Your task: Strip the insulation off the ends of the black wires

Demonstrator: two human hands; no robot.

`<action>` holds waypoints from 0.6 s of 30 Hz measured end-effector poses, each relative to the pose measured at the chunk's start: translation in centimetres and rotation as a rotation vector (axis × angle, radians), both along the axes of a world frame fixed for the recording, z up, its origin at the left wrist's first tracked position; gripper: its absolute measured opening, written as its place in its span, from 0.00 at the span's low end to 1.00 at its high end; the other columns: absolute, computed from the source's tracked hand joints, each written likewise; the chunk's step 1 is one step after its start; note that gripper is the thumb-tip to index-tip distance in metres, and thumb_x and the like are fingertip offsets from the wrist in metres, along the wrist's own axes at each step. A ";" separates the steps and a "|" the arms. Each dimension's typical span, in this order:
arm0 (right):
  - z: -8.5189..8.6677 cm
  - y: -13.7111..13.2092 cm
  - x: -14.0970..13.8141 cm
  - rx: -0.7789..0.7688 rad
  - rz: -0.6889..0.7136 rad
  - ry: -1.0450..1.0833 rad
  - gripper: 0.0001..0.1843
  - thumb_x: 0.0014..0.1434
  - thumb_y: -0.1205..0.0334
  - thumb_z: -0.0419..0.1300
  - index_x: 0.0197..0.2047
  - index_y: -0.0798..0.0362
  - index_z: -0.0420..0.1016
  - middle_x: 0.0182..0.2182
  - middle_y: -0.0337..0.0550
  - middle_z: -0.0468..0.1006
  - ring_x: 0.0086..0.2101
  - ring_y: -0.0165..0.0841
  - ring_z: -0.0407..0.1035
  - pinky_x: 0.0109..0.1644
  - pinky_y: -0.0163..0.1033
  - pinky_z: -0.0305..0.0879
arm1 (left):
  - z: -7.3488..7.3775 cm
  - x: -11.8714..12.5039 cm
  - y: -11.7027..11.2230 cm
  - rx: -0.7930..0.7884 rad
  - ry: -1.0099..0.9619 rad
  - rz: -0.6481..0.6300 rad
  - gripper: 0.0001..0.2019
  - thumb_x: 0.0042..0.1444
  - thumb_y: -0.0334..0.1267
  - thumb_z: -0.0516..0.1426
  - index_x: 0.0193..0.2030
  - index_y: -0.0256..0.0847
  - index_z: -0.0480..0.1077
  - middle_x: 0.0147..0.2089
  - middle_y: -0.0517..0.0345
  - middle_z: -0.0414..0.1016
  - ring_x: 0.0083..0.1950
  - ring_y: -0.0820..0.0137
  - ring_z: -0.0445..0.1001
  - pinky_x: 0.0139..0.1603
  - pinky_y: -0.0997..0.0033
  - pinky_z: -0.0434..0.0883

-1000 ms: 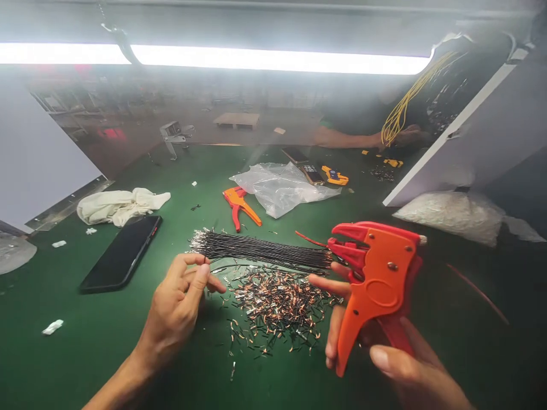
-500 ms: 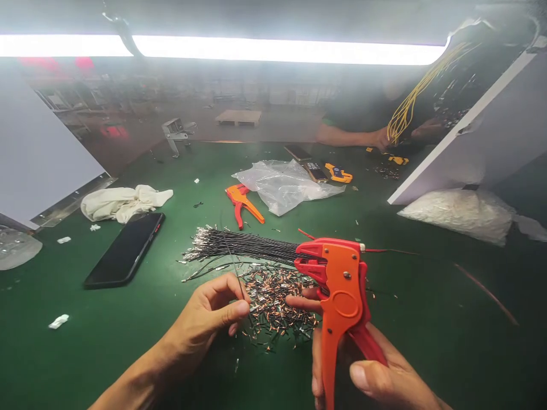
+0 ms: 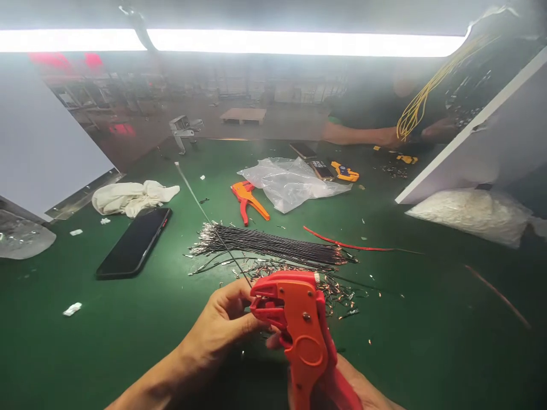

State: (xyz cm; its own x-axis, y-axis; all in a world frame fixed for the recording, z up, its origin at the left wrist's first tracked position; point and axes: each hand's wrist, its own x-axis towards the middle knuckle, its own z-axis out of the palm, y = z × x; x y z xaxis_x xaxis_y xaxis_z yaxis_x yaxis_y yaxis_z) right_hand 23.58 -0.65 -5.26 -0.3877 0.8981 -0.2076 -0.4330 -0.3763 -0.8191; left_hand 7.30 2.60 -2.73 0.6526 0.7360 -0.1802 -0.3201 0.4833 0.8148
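Pinched in my left hand (image 3: 222, 324) is a thin black wire (image 3: 199, 202), which slants up and away to the left with a pale tip at its far end. My right hand (image 3: 356, 384) is wrapped round an orange and red wire stripper (image 3: 305, 322), which hides most of its fingers. The stripper's jaws are right at the left fingertips, by the wire's near end. Whether the wire lies between the jaws cannot be made out. Just beyond lies a bundle of black wires (image 3: 273, 245), with a pile of cut wire scraps (image 3: 337, 293) partly behind the stripper.
A black phone (image 3: 134, 245) and a white cloth (image 3: 128, 199) lie at the left. Farther back are a second wire stripper (image 3: 248, 202) and a clear plastic bag (image 3: 290, 185). A red wire (image 3: 350, 245) lies right of centre. Across the table, a person's hands hold yellow wires (image 3: 412, 117).
The wire stripper in my right hand has moved left, up to my left fingertips. The wire in my left hand now leans farther up and left. The whole view has shifted slightly.
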 end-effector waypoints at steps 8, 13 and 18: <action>2.6 -3.6 2.8 -0.023 0.007 0.042 0.28 0.62 0.40 0.60 0.58 0.48 0.71 0.42 0.45 0.81 0.35 0.40 0.76 0.39 0.46 0.72 | 0.7 -0.4 0.4 0.002 -0.072 0.068 0.11 0.50 0.41 0.72 0.32 0.40 0.76 0.29 0.62 0.72 0.25 0.77 0.69 0.25 0.76 0.67; 3.9 -6.3 4.3 -0.042 -0.028 0.133 0.37 0.47 0.45 0.67 0.59 0.47 0.70 0.26 0.38 0.76 0.24 0.33 0.67 0.31 0.39 0.60 | 1.7 -1.5 1.7 0.023 -0.057 0.154 0.09 0.56 0.43 0.68 0.34 0.43 0.76 0.29 0.63 0.73 0.28 0.75 0.71 0.26 0.77 0.70; 5.7 -6.4 6.8 -0.072 -0.159 0.148 0.36 0.51 0.46 0.64 0.64 0.42 0.69 0.31 0.47 0.81 0.30 0.41 0.74 0.36 0.46 0.68 | 1.9 -2.2 2.5 0.053 0.002 0.178 0.10 0.55 0.43 0.69 0.33 0.41 0.76 0.30 0.59 0.78 0.26 0.74 0.73 0.26 0.75 0.71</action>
State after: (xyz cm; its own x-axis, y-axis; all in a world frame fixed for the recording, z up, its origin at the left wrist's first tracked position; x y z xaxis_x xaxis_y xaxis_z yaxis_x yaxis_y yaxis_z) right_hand 30.41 -7.06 0.42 -0.2737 0.9351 -0.2251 -0.6051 -0.3493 -0.7154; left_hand 5.06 5.07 -0.80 0.5106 0.8484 -0.1396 -0.3949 0.3756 0.8385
